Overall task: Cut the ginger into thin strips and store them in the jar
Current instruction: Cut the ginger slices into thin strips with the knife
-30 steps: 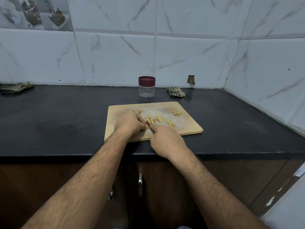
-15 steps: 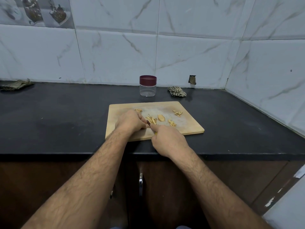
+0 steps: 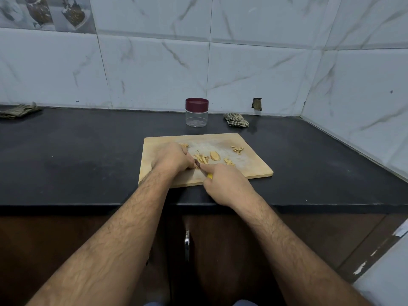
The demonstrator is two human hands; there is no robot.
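My right hand (image 3: 225, 186) grips one knife (image 3: 209, 176); left hand (image 3: 172, 159) pins ginger (image 3: 202, 159), frame centre. One lidded jar (image 3: 197, 112), two rags (image 3: 236, 120).

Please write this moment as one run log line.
stage: cutting | right hand: grips knife | left hand: holds ginger on board | jar: lidded, empty

Pale ginger strips (image 3: 202, 159) and a slice (image 3: 214, 155) lie scattered on the wooden board (image 3: 247, 166). The clear jar (image 3: 196, 115) stands upright behind it, maroon lid on.
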